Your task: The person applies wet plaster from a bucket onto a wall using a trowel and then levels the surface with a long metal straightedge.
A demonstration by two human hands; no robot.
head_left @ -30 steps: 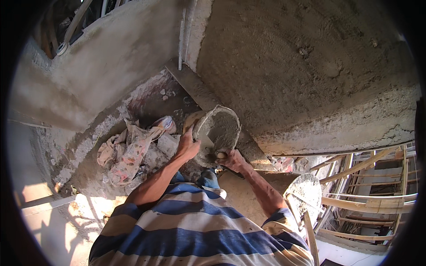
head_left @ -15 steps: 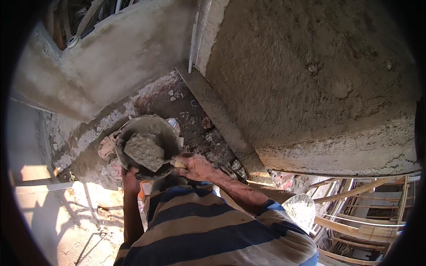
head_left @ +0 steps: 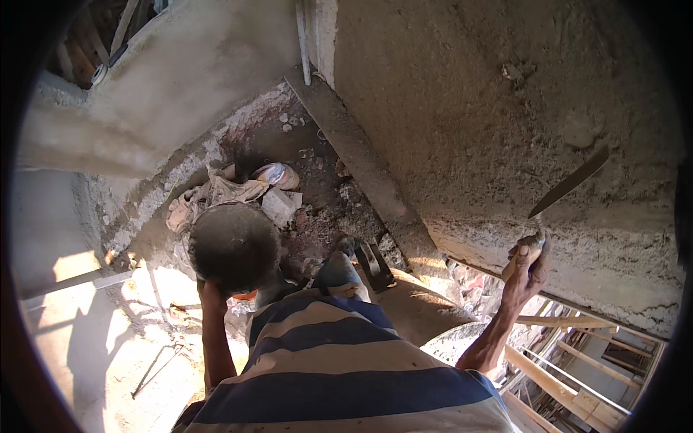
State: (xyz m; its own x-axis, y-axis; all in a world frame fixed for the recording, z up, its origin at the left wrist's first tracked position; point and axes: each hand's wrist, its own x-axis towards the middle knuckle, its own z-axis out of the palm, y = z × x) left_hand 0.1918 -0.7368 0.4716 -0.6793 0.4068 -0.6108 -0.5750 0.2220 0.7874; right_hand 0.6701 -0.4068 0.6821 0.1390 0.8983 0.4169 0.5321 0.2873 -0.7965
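My left hand (head_left: 212, 293) grips the rim of a round, dark grey mortar bowl (head_left: 232, 249) low on the left; its inside looks mostly bare. Out to the right, my right hand (head_left: 530, 273) is closed on the wooden handle of a trowel. The long dark trowel blade (head_left: 567, 183) is raised over the rough, damp plastered surface (head_left: 462, 123); I cannot tell whether it touches it.
Crumpled sacks (head_left: 224, 189) and rubble lie below a smooth grey wall (head_left: 173, 72). A narrow ledge (head_left: 361, 166) runs along the plaster. My legs stand beside a rounded grey surface (head_left: 404, 314). Wooden framing (head_left: 585, 368) shows at lower right; a sunlit floor (head_left: 101, 339) at lower left.
The bowl went from both hands at centre to my left hand at lower left. The lump of mortar in it is gone from sight, and my right hand has swung right with the trowel.
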